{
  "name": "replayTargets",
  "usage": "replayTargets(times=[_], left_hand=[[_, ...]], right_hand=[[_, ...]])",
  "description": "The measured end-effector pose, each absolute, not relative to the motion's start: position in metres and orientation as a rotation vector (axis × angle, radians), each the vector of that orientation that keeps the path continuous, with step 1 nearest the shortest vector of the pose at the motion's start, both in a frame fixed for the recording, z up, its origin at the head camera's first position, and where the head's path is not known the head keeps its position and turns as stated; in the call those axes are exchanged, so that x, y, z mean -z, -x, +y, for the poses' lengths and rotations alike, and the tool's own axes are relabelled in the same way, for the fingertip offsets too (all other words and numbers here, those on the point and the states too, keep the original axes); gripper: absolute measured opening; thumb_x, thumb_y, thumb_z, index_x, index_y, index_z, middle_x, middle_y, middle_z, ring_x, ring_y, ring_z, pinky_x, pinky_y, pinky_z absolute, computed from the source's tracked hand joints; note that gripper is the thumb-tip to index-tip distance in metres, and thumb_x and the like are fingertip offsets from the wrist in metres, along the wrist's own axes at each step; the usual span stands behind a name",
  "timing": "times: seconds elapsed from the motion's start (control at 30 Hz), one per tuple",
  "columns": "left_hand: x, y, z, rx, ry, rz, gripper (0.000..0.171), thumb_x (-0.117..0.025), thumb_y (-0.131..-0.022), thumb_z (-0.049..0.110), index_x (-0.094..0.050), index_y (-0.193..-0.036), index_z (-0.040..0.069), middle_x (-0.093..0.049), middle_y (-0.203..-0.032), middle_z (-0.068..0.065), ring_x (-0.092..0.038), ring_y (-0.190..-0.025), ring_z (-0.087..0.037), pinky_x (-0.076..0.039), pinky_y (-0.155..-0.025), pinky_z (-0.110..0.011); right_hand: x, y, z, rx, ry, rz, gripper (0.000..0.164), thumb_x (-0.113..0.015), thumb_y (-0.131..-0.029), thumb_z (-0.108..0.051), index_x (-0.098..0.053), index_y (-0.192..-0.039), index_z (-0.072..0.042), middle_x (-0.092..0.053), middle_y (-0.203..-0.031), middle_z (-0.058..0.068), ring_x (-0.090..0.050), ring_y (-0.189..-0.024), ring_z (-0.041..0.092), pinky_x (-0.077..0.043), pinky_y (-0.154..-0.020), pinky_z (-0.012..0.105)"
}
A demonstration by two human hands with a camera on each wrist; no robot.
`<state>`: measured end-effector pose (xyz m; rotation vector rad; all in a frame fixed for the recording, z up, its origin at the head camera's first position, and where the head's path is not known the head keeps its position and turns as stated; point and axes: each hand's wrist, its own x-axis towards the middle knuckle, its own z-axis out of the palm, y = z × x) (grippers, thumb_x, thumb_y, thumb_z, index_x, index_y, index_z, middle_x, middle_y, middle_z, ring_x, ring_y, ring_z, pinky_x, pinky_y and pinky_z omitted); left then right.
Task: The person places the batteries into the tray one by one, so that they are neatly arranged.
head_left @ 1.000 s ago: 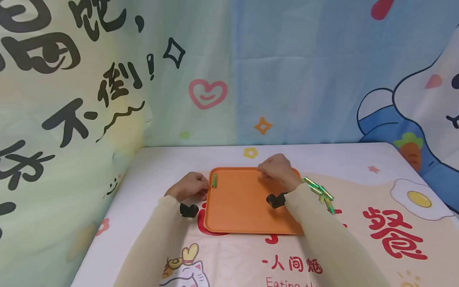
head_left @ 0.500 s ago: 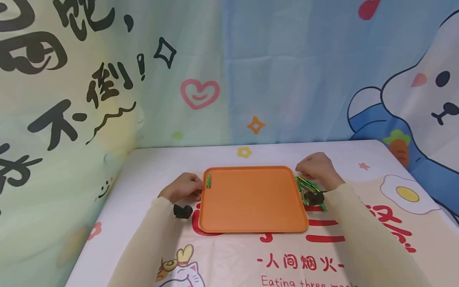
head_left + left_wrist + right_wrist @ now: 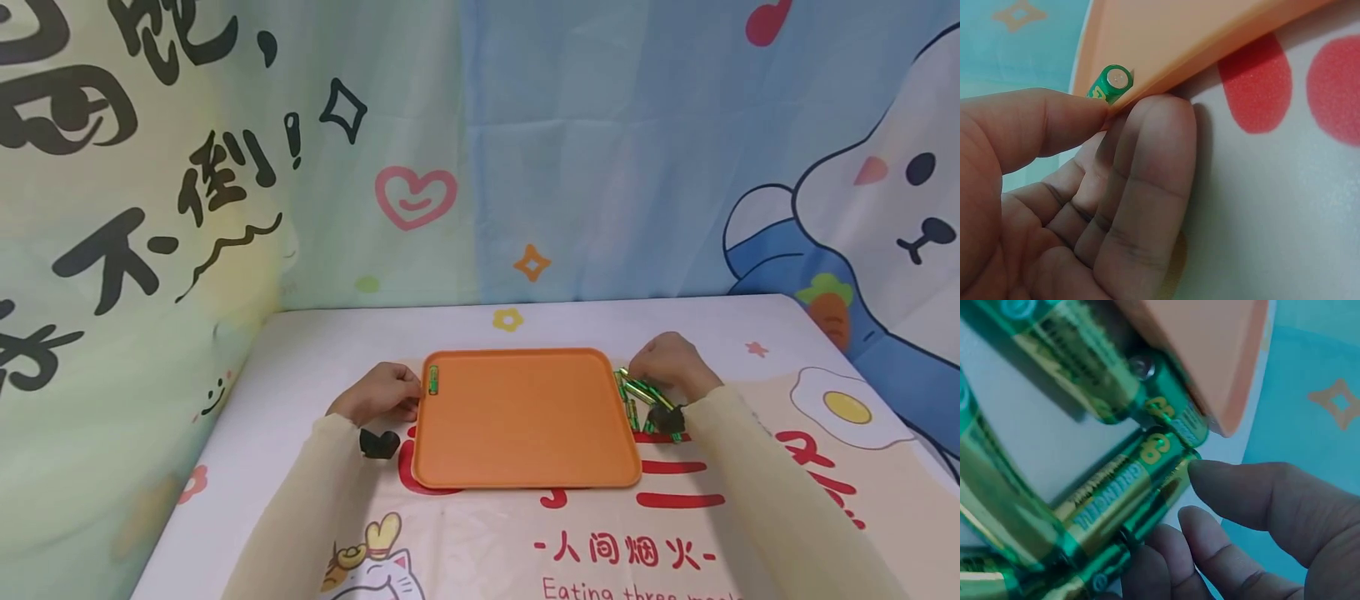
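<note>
- In the middle of the head view we see an orange tray (image 3: pixel 525 425) lying on a printed tablecloth (image 3: pixel 465 542).
- We find the left hand (image 3: pixel 378 392) left of centre, thumb and fingers together, pinching the tray's left rim.
- Near the tray's upper left corner we see a single green battery (image 3: pixel 433 380), standing lengthwise up the frame beside that rim.
- Right of the tray we see the right hand (image 3: pixel 671 365), its fingers curled over a loose pile of green and gold batteries (image 3: pixel 1110 490).
- At the centre of the right wrist view we see its thumb touching one battery's end; we cannot tell whether the grip is clamped.
- Across the top of the head view we see a printed backdrop (image 3: pixel 570 167).
</note>
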<state>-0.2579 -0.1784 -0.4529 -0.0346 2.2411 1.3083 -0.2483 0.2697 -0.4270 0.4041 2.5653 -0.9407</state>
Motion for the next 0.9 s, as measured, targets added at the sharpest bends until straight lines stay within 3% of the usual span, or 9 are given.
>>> replayTargets(times=[0.1, 0.27, 0.73, 0.9], left_hand=[[0.453, 0.258, -0.178, -1.306, 0.038, 2.240, 0.011, -0.062, -0.100, 0.010, -0.062, -0.103, 0.000, -0.068, -0.089, -0.011, -0.064, -0.071, -0.018, -0.060, -0.071, -0.026], [0.453, 0.257, -0.178, -1.306, 0.042, 2.238, 0.011, -0.062, -0.101, 0.010, -0.062, -0.105, 0.000, -0.068, -0.090, -0.012, -0.064, -0.071, -0.018, -0.060, -0.071, -0.026], [0.452, 0.258, -0.178, -1.309, 0.049, 2.231, 0.012, -0.062, -0.101, 0.010, -0.063, -0.106, 0.000, -0.068, -0.089, -0.011, -0.065, -0.071, -0.018, -0.061, -0.072, -0.026], [0.452, 0.258, -0.178, -1.310, 0.049, 2.228, 0.012, -0.062, -0.102, 0.010, -0.063, -0.106, 0.000, -0.068, -0.089, -0.012, -0.065, -0.071, -0.018, -0.061, -0.072, -0.026]], right_hand=[[0.430, 0.249, 0.269, 0.913, -0.386, 2.575, 0.029, -0.071, -0.085, -0.018, -0.069, -0.101, 0.006, -0.061, -0.106, 0.021, -0.055, -0.098, 0.035, -0.054, -0.087, 0.045], [0.434, 0.250, 0.269, 0.903, -0.387, 2.587, 0.023, -0.071, -0.086, -0.018, -0.070, -0.094, 0.004, -0.062, -0.103, 0.020, -0.057, -0.095, 0.033, -0.055, -0.081, 0.039], [0.438, 0.251, 0.266, 0.935, -0.417, 2.622, 0.033, -0.068, -0.092, -0.024, -0.071, -0.106, 0.007, -0.063, -0.103, 0.020, -0.056, -0.096, 0.034, -0.056, -0.077, 0.037], [0.436, 0.253, 0.263, 1.033, -0.377, 2.622, 0.030, -0.069, -0.089, -0.026, -0.074, -0.096, 0.003, -0.060, -0.078, 0.009, -0.058, -0.081, 0.027, -0.053, -0.070, 0.033]])
